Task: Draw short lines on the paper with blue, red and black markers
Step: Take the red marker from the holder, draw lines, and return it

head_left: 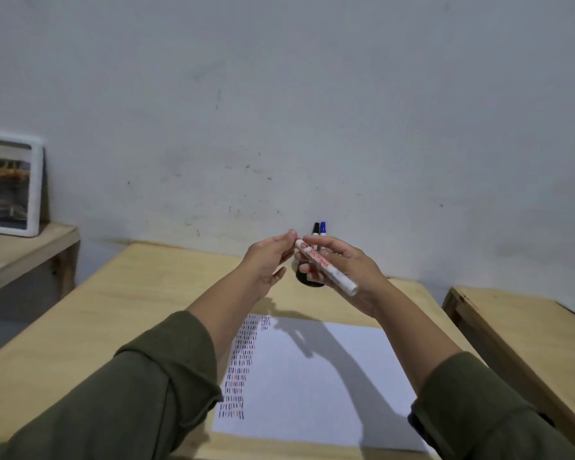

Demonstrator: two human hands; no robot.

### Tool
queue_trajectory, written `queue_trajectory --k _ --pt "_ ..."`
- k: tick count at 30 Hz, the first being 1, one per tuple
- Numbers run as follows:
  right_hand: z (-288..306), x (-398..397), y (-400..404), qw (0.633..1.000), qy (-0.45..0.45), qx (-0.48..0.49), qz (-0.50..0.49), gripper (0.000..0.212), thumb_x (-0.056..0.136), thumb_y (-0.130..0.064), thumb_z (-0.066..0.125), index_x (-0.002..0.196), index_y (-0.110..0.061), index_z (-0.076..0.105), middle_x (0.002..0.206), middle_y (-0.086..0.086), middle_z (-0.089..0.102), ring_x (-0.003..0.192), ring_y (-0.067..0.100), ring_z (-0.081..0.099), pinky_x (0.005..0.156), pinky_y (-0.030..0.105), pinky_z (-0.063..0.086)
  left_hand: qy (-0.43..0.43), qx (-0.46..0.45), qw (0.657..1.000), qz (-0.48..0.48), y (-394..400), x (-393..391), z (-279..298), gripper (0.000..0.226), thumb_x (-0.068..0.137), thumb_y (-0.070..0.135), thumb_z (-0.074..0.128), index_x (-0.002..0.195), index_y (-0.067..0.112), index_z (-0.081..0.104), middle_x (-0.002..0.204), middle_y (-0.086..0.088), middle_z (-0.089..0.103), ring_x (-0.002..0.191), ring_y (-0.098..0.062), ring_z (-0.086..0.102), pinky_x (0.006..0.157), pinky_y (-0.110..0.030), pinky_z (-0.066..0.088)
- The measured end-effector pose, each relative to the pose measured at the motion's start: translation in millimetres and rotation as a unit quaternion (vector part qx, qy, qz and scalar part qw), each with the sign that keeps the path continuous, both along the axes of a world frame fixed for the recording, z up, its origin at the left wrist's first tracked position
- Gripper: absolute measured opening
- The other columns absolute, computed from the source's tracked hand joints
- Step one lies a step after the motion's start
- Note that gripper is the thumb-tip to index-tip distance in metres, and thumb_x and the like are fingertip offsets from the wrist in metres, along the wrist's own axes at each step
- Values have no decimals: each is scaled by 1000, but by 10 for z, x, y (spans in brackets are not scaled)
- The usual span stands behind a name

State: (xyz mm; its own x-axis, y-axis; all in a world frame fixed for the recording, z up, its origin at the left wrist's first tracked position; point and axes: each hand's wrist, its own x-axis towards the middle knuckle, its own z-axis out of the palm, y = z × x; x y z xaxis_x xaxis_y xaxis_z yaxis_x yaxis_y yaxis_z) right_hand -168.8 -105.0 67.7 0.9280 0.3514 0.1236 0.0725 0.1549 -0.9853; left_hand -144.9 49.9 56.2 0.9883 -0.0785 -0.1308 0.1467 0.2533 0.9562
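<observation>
Fingers: we see the right hand (pixel 342 270) with its fingers (pixel 316 242) curled round the red marker (pixel 326 267), which it holds up at the frame's centre; the left hand (pixel 268 260) pinches the marker's far end between thumb and fingertips, and whether a cap is on there we cannot tell.
Wall: pale grey and scuffed, it fills the upper half of the frame.
Bench: a light wooden bench (pixel 113 310) spans the lower half and carries the paper and the marker holder.
Sleeves: dark olive sleeves (pixel 140 393) cover both forearms at the lower left and lower right.
Paper: a white sheet of paper (pixel 329 376) lies at lower centre, below the raised hands, with the arms' shadow across it.
Drawn lines: columns of short blue, red and black lines (pixel 243 360) run down the sheet's left edge.
Side shelf: at the left edge, a lower wooden shelf (pixel 30 247) bears a white-framed picture (pixel 7 184) leaning on the wall.
Second table: another wooden table (pixel 518 330) stands at the right edge.
Holder: a dark holder (pixel 309 280) shows just behind the hands.
Black marker: the black marker (pixel 316 228) stands upright above the hands.
Blue marker: the blue marker (pixel 323 228) stands touching it on the right.
</observation>
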Motion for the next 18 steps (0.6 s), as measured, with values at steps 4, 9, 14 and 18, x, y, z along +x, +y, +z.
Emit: queue_trajectory --k 4,9,14,18 --pt "-86 -264 56 999 -29 -9 29 31 92 -2 48 113 -18 63 107 7 70 89 18 68 80 29 54 17 -31 999 27 44 -260 -22 19 87 37 63 74 24 63 75 13 64 76 3 57 71 -22 36" --pt "-261 -500 228 996 -24 81 8 32 82 -23 59 114 -20 60 107 3 70 85 12 67 76 26 53 6 -54 997 45 92 -540 -29 15 84 37 65 78 24 62 79 14 64 79 4 56 69 -21 36" --pt "-299 -628 420 980 39 187 -57 36 89 -47 46 100 -17 63 85 5 71 71 12 66 66 22 53 -9 -80 996 26 133 -714 -104 17 88 40 58 82 25 65 85 18 64 88 2 55 69 -22 35" --pt "-314 -702 510 971 61 218 -80 39 95 -47 41 89 -16 64 74 6 67 63 13 63 61 22 52 -12 -123 992 5 129 -801 -154 27 96 41 44 85 27 65 89 15 66 89 3 55 74 -25 35"
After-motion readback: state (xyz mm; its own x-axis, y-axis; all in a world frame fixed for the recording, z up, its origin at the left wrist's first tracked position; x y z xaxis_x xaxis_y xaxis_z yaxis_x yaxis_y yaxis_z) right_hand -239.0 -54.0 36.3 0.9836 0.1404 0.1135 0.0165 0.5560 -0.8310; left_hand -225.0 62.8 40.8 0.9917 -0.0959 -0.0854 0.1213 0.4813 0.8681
